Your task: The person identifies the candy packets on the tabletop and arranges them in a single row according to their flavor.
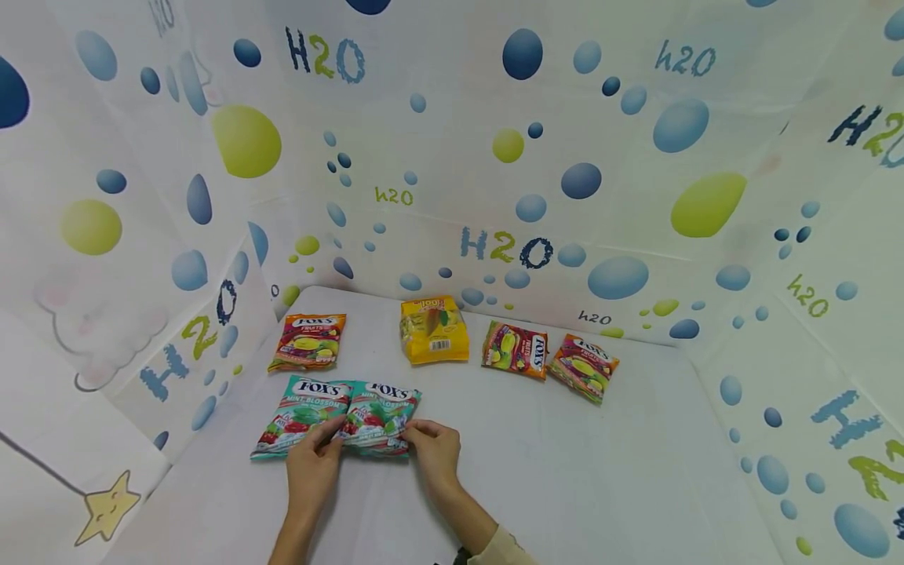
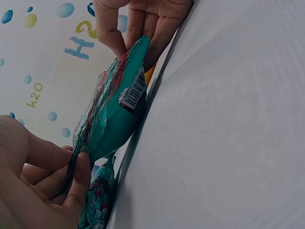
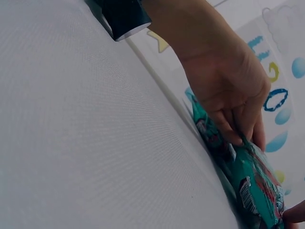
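Two teal candy bags marked FOX'S Mint Blossom lie side by side at the front left of the table in the head view. My left hand pinches the left edge of the right-hand teal bag, thumb against fingers, as the left wrist view shows. On that bag's opposite edge my right hand pinches the lower corner. The left-hand teal bag lies flat, partly covered by my left fingers. In the left wrist view the pinched teal bag is tilted, its barcode side showing.
Behind the teal bags lies a red FOX'S Fruits bag. A yellow candy bag stands at the back middle. Two more red bags, one turned sideways and one tilted, lie to the right. Patterned sheet walls surround the white table.
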Demonstrator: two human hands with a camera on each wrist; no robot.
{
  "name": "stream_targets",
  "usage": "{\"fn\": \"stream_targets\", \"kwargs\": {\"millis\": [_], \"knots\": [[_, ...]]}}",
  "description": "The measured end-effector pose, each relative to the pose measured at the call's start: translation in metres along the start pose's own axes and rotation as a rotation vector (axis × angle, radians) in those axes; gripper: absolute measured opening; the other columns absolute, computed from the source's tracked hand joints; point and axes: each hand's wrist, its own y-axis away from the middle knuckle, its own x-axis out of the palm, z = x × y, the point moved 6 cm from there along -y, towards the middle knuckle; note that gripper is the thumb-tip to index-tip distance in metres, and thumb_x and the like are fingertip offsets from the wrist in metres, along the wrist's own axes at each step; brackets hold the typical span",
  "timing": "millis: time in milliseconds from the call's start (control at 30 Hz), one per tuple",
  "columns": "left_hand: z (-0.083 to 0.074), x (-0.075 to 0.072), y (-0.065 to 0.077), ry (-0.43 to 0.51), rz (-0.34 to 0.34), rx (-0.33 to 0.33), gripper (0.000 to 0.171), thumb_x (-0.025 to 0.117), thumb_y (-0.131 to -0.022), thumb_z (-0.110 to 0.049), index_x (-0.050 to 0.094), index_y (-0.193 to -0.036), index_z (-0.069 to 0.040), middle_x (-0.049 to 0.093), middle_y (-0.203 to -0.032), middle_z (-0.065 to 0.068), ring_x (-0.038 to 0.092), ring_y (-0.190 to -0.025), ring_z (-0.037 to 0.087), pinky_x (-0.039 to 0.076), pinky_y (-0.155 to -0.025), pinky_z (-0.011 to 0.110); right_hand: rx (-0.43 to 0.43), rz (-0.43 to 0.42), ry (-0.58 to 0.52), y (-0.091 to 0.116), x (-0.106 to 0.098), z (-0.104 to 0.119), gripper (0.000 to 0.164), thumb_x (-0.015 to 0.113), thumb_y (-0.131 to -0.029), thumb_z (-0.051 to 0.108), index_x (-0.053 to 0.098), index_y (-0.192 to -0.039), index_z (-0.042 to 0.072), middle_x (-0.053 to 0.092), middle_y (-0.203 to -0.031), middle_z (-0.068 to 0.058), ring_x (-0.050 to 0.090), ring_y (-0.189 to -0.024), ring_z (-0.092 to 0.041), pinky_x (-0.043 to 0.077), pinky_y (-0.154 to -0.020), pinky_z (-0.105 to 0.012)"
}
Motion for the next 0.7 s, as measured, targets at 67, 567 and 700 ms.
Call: {"fn": "stream_targets", "kwargs": {"millis": [67,567,700], "knots": [[0.0006,-0.0001,0.0004,-0.011,0.004,-0.013,0.032,0.066,-0.095,0.008,0.076,-0.124,-0.003,0.074,-0.123,0.016,0.068,-0.092,0.018,0.05,-0.068,0.008,-0.001,0.004,0.009,0.0003,-0.0001,0.0001,0.007,0.08,-0.079,0.006,0.081,-0.085,0.002,0.076,-0.082,-0.003,0.066,-0.083,-0.01,0.054,-0.07,-0.021],[0.0006,-0.0032,0.0061,-0.175,0.049,-0.015,0.035,0.064,-0.094,0.004,0.074,-0.126,-0.003,0.075,-0.118,0.019,0.062,-0.082,0.02,0.048,-0.063,0.02,0.055,0.105,0.05,-0.0002,-0.0007,0.0007,0.01,0.08,-0.079,0.003,0.08,-0.088,-0.001,0.077,-0.083,-0.006,0.069,-0.078,-0.011,0.059,-0.07,-0.025],[-0.0015,-0.0035,0.0066,-0.207,0.041,0.015,0.034,0.064,-0.092,0.004,0.075,-0.123,-0.002,0.076,-0.112,0.019,0.058,-0.076,0.017,0.046,-0.061,0.022,0.067,0.144,0.035,0.0004,-0.0006,0.0014,0.011,0.078,-0.079,-0.001,0.078,-0.091,-0.003,0.077,-0.083,-0.01,0.072,-0.073,-0.014,0.062,-0.066,-0.029]]}}
